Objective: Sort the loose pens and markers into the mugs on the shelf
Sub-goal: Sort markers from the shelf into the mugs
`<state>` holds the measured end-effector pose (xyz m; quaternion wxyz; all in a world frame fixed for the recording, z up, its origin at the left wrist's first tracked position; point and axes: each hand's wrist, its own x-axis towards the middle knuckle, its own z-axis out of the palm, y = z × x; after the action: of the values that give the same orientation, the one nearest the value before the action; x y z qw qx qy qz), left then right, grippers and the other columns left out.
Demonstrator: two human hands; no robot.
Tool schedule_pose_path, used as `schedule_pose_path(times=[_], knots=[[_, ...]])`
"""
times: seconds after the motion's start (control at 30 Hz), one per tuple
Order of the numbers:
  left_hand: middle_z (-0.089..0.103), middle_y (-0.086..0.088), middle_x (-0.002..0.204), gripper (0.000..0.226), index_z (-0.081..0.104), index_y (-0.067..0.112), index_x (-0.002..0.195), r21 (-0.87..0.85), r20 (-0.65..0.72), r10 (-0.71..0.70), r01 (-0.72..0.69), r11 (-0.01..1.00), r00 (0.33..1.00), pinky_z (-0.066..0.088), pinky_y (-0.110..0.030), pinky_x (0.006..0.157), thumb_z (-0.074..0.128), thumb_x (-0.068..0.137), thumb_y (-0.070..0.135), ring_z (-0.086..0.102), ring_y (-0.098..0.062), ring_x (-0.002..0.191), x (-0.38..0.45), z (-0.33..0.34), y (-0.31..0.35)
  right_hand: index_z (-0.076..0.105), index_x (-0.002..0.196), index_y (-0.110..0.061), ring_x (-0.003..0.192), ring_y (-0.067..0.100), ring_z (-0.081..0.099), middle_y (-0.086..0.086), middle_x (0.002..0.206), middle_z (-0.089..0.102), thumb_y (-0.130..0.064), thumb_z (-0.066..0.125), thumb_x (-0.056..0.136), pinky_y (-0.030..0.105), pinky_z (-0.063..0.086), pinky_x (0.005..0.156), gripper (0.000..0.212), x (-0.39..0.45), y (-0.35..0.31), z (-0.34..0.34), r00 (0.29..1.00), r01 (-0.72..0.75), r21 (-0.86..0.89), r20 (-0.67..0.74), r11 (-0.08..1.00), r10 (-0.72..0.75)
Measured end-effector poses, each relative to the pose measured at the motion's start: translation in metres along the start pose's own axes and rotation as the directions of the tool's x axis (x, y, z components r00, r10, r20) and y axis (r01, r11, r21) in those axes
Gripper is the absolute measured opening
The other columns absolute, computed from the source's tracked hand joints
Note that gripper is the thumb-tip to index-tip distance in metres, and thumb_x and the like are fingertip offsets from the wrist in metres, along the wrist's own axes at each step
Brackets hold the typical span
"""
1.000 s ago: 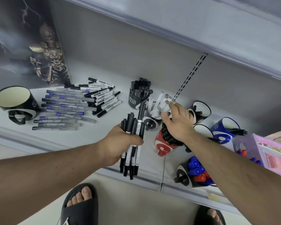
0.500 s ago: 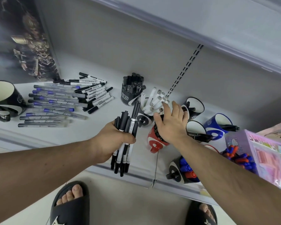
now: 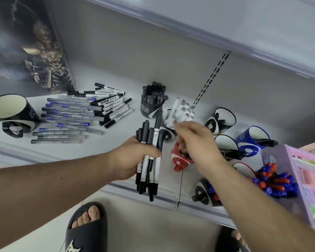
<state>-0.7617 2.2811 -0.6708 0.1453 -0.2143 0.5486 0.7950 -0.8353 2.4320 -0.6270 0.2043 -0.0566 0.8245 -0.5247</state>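
Note:
My left hand [image 3: 133,159] grips a bundle of black-and-white markers [image 3: 149,142] upright above the shelf's front edge. My right hand [image 3: 196,140] is motion-blurred over the red mug [image 3: 177,159] of black markers, fingers stretched toward the bundle and holding nothing I can see. Loose blue-capped pens [image 3: 65,119] and loose black-capped markers [image 3: 113,108] lie in a pile at the left. An empty black mug [image 3: 11,113] stands at the far left. Behind the bundle are a black mug full of black markers [image 3: 149,106] and a mug of white markers [image 3: 180,111].
To the right stand a black-and-white mug [image 3: 222,120], a blue mug [image 3: 249,142] with a black marker, and mugs of blue and red markers [image 3: 273,180]. A purple box [image 3: 298,171] sits at the far right, a poster [image 3: 29,44] at the back left. The shelf edge [image 3: 116,186] runs above my sandals.
My right hand lifted off the markers in the red mug and swung left toward the bundle. The left hand keeps its grip on the bundle.

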Motion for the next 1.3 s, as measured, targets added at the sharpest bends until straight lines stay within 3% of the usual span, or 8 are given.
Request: schedule_pose_path(times=[0.1, 0.33, 0.63, 0.8, 0.93, 1.0, 1.1, 1.3], knots=[[0.060, -0.014, 0.075, 0.020, 0.072, 0.011, 0.077, -0.088, 0.134, -0.029, 0.041, 0.995, 0.991, 0.047, -0.030, 0.065, 0.061, 0.062, 0.003, 0.061, -0.023, 0.065, -0.005, 0.003, 0.003, 0.068, 0.089, -0.027, 0.054, 0.006, 0.050, -0.014, 0.059, 0.058, -0.024, 0.068, 0.090, 0.020, 0.039, 0.053, 0.003, -0.021, 0.007, 0.018, 0.993, 0.000, 0.029, 0.114, 1.000, -0.004], [0.069, -0.021, 0.093, 0.034, 0.073, 0.002, 0.092, -0.110, 0.256, -0.025, 0.055, 0.992, 0.966, 0.058, -0.033, 0.072, 0.057, 0.063, -0.004, 0.070, -0.027, 0.081, -0.009, 0.003, 0.003, 0.067, 0.077, -0.024, 0.062, 0.018, 0.059, -0.001, 0.068, 0.065, -0.026, 0.063, 0.090, 0.041, 0.053, 0.061, 0.014, -0.026, 0.024, 0.031, 0.996, 0.084, -0.048, 0.045, 0.995, -0.082], [0.060, -0.004, 0.073, 0.039, 0.060, 0.010, 0.093, -0.091, 0.288, -0.032, 0.060, 0.994, 0.957, 0.054, -0.034, 0.066, 0.059, 0.058, -0.009, 0.059, -0.020, 0.062, -0.008, 0.008, 0.010, 0.060, 0.091, -0.010, 0.048, 0.018, 0.039, 0.006, 0.061, 0.049, -0.003, 0.039, 0.095, 0.027, 0.034, 0.048, 0.023, -0.024, 0.009, 0.012, 0.982, -0.167, 0.727, 0.061, 0.666, 0.180], [0.065, 0.001, 0.069, 0.031, 0.069, 0.019, 0.076, 0.059, 0.403, 0.059, -0.091, 0.994, 0.913, 0.050, -0.029, 0.062, 0.059, 0.065, -0.008, 0.059, -0.015, 0.063, -0.010, 0.016, 0.008, 0.058, 0.086, -0.010, 0.047, 0.016, 0.052, 0.003, 0.064, 0.059, -0.025, 0.056, 0.099, 0.025, 0.041, 0.044, 0.020, -0.027, 0.000, 0.019, 0.996, -0.083, 0.529, 0.011, 0.844, 0.091], [0.068, 0.001, 0.071, 0.023, 0.075, 0.023, 0.074, 0.063, 0.390, 0.066, -0.098, 0.993, 0.918, 0.053, -0.022, 0.068, 0.064, 0.069, 0.003, 0.064, -0.015, 0.070, -0.009, 0.016, 0.006, 0.067, 0.090, -0.019, 0.089, 0.044, 0.069, 0.018, 0.094, 0.072, -0.036, 0.061, 0.094, 0.059, 0.054, 0.076, 0.019, -0.025, 0.006, 0.022, 0.985, -0.112, 0.434, -0.072, 0.894, 0.158], [0.061, -0.001, 0.069, 0.027, 0.067, 0.015, 0.086, 0.025, 0.354, 0.032, -0.044, 0.999, 0.935, 0.052, -0.027, 0.063, 0.063, 0.065, -0.002, 0.057, -0.019, 0.063, -0.007, 0.016, 0.005, 0.065, 0.090, -0.021, 0.080, 0.032, 0.068, 0.008, 0.086, 0.070, -0.040, 0.059, 0.094, 0.052, 0.056, 0.085, 0.020, -0.023, 0.007, 0.012, 0.964, -0.149, 0.516, -0.114, 0.843, 0.241], [0.057, -0.002, 0.071, 0.043, 0.059, 0.012, 0.096, -0.115, 0.293, -0.082, 0.120, 0.986, 0.953, 0.049, -0.029, 0.058, 0.056, 0.060, -0.012, 0.052, -0.019, 0.059, -0.003, 0.015, 0.005, 0.056, 0.091, -0.013, 0.060, 0.018, 0.060, 0.003, 0.070, 0.062, -0.028, 0.049, 0.102, 0.032, 0.056, 0.060, 0.021, -0.017, 0.000, -0.017, 0.944, -0.029, 0.667, -0.227, 0.745, 0.240], [0.058, -0.002, 0.071, 0.046, 0.060, 0.013, 0.095, -0.192, 0.236, -0.093, 0.140, 0.971, 0.967, 0.049, -0.029, 0.059, 0.053, 0.057, -0.011, 0.053, -0.018, 0.058, 0.002, 0.015, 0.002, 0.052, 0.098, -0.009, 0.072, 0.022, 0.068, 0.009, 0.080, 0.063, -0.007, 0.044, 0.103, 0.036, 0.059, 0.078, 0.010, 0.005, -0.006, -0.061, 0.888, 0.201, 0.689, -0.429, 0.696, 0.168]])
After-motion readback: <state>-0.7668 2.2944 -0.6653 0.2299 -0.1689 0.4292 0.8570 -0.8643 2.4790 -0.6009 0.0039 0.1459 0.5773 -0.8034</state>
